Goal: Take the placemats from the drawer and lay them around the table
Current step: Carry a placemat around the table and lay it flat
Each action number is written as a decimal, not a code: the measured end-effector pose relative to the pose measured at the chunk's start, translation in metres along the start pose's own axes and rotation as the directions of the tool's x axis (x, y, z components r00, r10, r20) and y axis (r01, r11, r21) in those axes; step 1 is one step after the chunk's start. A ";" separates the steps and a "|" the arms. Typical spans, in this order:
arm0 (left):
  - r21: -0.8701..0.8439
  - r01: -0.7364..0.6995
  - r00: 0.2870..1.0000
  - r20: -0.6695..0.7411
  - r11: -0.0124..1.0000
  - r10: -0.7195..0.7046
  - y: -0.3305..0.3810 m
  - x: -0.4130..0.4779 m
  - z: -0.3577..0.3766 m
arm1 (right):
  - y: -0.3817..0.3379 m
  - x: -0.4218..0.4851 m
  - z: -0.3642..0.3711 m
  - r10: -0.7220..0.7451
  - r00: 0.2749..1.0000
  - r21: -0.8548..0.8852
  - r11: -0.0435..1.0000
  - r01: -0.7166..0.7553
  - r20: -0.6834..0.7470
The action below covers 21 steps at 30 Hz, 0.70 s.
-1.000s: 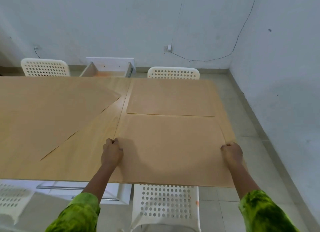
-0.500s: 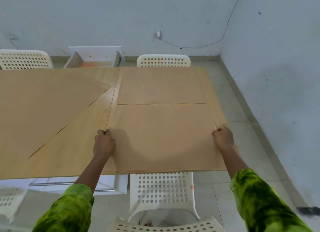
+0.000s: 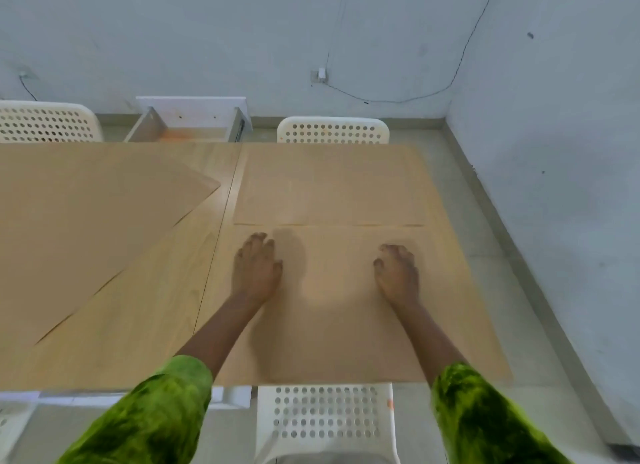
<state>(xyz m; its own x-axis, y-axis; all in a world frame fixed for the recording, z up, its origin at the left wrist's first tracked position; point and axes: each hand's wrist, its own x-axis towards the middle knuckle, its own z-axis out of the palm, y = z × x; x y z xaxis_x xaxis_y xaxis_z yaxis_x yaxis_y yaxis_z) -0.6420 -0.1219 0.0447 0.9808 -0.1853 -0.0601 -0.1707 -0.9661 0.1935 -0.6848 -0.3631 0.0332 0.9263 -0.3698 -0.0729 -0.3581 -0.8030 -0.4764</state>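
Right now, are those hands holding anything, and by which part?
Nothing is held: the left hand and right hand rest palm-down on the near placemat, inside its edges.

Tan near placemat [image 3: 339, 328] lies flat at the table's [image 3: 138, 325] near right corner, square to its edges. The far placemat [image 3: 329, 186] sits just beyond it at the far right corner, edges nearly touching. The left placemat [image 3: 86, 214] lies askew, one corner pointing right. Beyond the far edge, the white drawer [image 3: 188, 121] stands open.
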 end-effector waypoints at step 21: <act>0.021 -0.028 1.000 0.012 0.999 0.027 -0.039 0.039 0.051 | 0.004 0.042 0.042 -0.127 0.975 -0.297 0.938 0.178 0.185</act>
<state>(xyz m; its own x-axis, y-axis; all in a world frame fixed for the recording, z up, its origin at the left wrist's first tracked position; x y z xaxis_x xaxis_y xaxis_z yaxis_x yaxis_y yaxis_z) -0.6024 -0.1004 -0.0150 0.9746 -0.2137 -0.0666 -0.1996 -0.9643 0.1741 -0.6424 -0.3627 -0.0087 0.9698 -0.1724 -0.1724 -0.2057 -0.9581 -0.1993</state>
